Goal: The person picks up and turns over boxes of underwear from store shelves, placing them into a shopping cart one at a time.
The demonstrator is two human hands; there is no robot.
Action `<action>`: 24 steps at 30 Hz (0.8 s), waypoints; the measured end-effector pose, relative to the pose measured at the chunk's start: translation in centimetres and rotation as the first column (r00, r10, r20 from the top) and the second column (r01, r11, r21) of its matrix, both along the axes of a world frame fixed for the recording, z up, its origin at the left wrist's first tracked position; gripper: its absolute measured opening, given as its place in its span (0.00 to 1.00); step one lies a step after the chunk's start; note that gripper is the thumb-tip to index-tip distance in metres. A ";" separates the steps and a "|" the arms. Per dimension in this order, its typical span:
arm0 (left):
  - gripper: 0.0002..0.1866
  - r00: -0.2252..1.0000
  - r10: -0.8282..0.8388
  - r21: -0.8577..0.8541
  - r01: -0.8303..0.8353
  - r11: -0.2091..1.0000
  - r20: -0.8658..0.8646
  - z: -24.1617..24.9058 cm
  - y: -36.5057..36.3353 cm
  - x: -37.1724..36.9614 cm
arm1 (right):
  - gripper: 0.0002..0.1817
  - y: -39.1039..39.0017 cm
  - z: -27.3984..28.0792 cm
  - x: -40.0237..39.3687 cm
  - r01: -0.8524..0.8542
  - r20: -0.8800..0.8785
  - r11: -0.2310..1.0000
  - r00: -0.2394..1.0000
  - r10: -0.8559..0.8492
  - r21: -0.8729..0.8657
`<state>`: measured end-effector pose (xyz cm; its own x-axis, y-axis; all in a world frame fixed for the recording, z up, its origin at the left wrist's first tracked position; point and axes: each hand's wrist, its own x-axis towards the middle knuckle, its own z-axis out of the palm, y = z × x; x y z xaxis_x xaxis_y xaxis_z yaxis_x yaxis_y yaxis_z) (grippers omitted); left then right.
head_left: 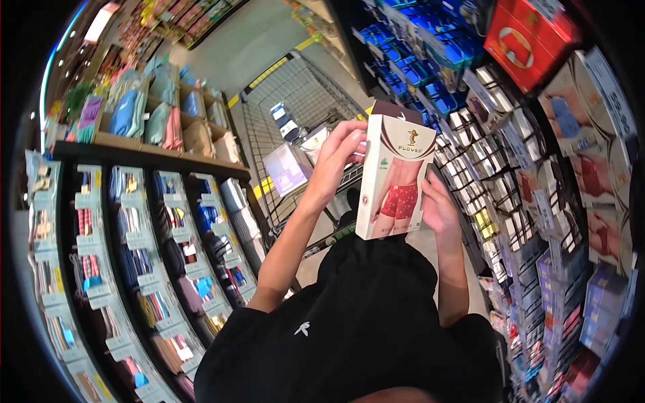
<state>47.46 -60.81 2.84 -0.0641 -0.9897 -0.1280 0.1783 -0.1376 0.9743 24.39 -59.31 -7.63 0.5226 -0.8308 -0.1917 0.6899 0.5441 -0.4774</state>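
A white and dark brown box with a picture of red boxer shorts is held up in front of my chest, its printed face towards me. My left hand is at the box's upper left edge, fingers bent against it. On the other side, my right hand grips the lower right edge, its fingers partly behind the box. Beyond the box stands a wire shopping cart holding a purple and white box, a dark and white package and another package partly hidden by my left hand.
Racks of folded, packaged goods line the left, with bins of soft coloured items behind them. Close on the right is a tall shelf with blue packages, a red box and many small boxes. Grey floor shows past the cart.
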 end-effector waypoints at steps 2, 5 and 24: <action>0.20 0.994 0.019 -0.045 -0.014 0.999 0.110 1.1 0.1 0.1 | 0.32 -0.2 -0.9 1.0 -0.069 0.003 0.995 0.998 0.069 0.067; 0.19 0.977 0.041 -0.102 -0.021 0.995 0.207 2.0 0.3 0.0 | 0.31 -0.6 -1.5 2.0 -0.069 0.000 0.994 0.998 0.069 0.089; 0.25 0.901 0.078 -0.016 -0.078 0.997 0.427 2.3 -2.9 9.6 | 0.23 -4.5 0.8 6.6 -0.141 -0.196 0.973 0.975 0.104 -0.181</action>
